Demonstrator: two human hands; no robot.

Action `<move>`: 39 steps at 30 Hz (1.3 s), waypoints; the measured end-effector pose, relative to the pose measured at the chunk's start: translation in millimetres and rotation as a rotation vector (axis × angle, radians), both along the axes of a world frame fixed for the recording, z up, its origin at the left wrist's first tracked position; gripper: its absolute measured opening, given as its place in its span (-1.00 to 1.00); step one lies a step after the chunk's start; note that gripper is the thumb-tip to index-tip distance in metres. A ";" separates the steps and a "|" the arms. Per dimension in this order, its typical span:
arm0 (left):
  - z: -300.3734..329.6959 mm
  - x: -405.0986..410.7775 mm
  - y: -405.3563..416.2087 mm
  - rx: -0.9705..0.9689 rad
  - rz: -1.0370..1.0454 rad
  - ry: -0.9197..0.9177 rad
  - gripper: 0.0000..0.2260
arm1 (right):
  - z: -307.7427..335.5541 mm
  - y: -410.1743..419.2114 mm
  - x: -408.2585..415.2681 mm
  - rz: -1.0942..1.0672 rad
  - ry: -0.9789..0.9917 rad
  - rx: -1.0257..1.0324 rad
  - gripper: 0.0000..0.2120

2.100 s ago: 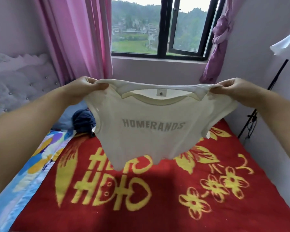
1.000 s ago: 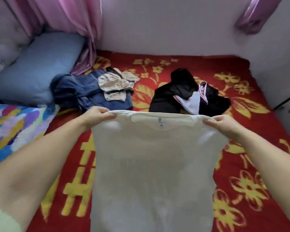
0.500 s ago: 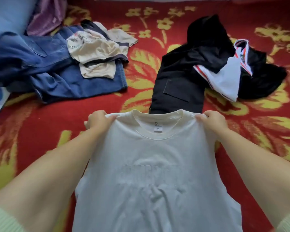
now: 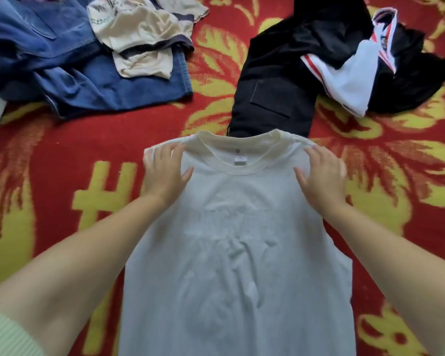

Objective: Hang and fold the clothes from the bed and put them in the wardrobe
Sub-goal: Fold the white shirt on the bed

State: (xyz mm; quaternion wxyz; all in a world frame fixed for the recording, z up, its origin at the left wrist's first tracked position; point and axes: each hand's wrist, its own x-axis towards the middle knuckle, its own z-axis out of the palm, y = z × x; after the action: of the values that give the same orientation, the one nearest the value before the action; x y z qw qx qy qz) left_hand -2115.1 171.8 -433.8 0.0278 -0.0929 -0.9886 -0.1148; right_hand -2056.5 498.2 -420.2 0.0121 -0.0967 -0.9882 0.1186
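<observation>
A cream sleeveless T-shirt [image 4: 238, 265] lies flat on the red and yellow bedspread [image 4: 70, 155], collar away from me, with wrinkles across its middle. My left hand [image 4: 163, 172] rests flat on its left shoulder with the fingers spread. On the right shoulder my right hand [image 4: 321, 173] presses in the same way, fingers straight. Neither hand grips the cloth.
Beyond the collar lie black trousers [image 4: 275, 91] with a white, red-striped garment [image 4: 350, 73] on dark clothing at the far right. Blue jeans [image 4: 70, 70] with a beige printed top [image 4: 141, 39] on them lie at the far left.
I lowered the shirt from the air onto the bed. Both hands let go of its shoulders and now lie flat on them.
</observation>
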 end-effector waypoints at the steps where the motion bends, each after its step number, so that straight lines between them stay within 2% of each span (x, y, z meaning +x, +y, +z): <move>1: 2.4 23.3 5.8 0.032 -0.046 -0.027 -0.57 | -1.6 -9.2 24.5 0.058 -0.006 0.003 -0.57; 6: 2.7 165.0 21.0 0.096 -0.148 -0.173 -0.51 | -12.9 -57.0 163.4 0.209 -0.162 -0.044 -0.56; 8: -2.1 216.2 14.3 0.082 -0.094 -0.255 -0.46 | -15.5 -66.3 208.9 0.175 -0.258 -0.037 -0.56; 12: -15.1 306.8 -28.9 0.007 0.048 -0.572 -0.33 | -11.2 -62.9 288.6 0.016 -0.578 -0.038 -0.45; 16: -24.3 370.6 -63.6 -0.051 0.076 -0.625 -0.31 | -11.1 -51.5 353.6 -0.025 -0.755 0.000 -0.36; 19: -18.0 396.1 -61.7 -0.105 0.217 -0.740 -0.35 | -10.3 -58.2 382.4 -0.111 -0.741 -0.056 -0.34; 23: -10.9 416.9 -49.7 0.144 0.670 -0.660 -0.22 | -5.9 -71.9 406.6 -0.500 -0.534 -0.290 -0.30; 26: -5.8 422.6 -53.5 0.221 0.877 -0.562 -0.16 | -7.6 -71.6 421.3 -0.681 -0.402 -0.359 -0.30; 29: -3.0 430.2 -71.1 0.251 1.013 -0.563 -0.33 | -9.3 -67.2 433.6 -0.841 -0.426 -0.462 -0.44; 31: -5.4 437.3 -84.6 0.318 0.997 -0.644 -0.50 | -9.7 -63.9 439.3 -0.861 -0.485 -0.519 -0.51; 33: -2.1 447.1 -95.3 0.360 0.888 -0.696 -0.63 | -6.4 -62.9 446.0 -0.777 -0.496 -0.516 -0.56; 37: 17.2 463.0 -117.4 0.490 0.884 -0.500 -0.79 | 17.8 -49.2 458.2 -0.679 -0.380 -0.441 -0.70; 39: 26.3 465.5 -130.8 0.472 0.870 -0.466 -0.81 | 29.2 -38.0 463.9 -0.649 -0.332 -0.436 -0.73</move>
State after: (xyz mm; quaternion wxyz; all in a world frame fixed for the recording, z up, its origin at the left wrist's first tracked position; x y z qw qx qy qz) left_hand -1649.5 41.0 -407.5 -0.1270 0.3615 -0.8631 -0.3289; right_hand -1592.6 460.3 -391.0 -0.1310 -0.4210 -0.8468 0.2977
